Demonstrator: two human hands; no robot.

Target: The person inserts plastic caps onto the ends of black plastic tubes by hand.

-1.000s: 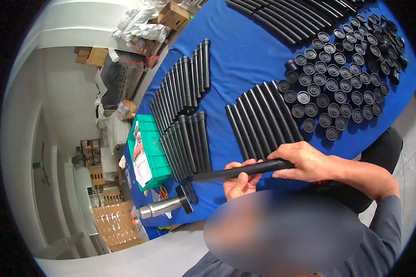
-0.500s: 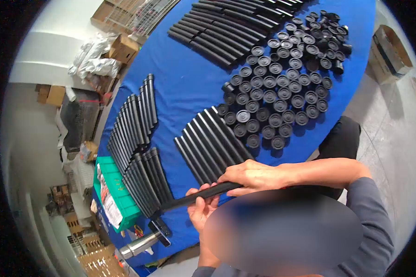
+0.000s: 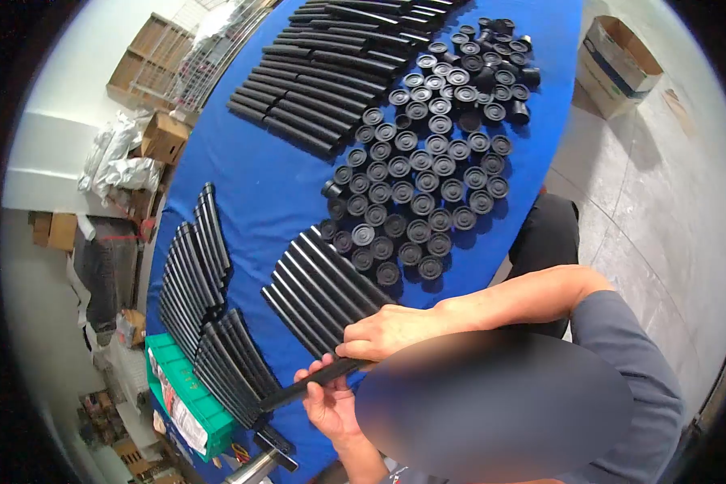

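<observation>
A black tube (image 3: 286, 395) slants across the near side of the table between both hands. My left hand (image 3: 333, 407) holds it from below, palm up, with the thumb on one side and the fingers curled round the other. My right hand (image 3: 391, 331) lies palm down over the upper right part of the same tube, fingers bent onto it. A blurred patch hides the tube's right end. Just beyond the right hand is a row of black tubes (image 3: 323, 282) laid side by side. The tube's lower left end overlaps a fanned stack of tubes (image 3: 226, 363).
On the blue cloth (image 3: 258, 194) stand many round black caps (image 3: 419, 181), with more tubes (image 3: 306, 89) behind. A green bin (image 3: 189, 403) and a metal cylinder (image 3: 254, 468) sit at the left edge. A cardboard box (image 3: 617, 68) stands on the floor to the right.
The view has shifted, so the table's contents appear lower and further left. Both hands still grip the tube, with the right hand slightly closer to the left.
</observation>
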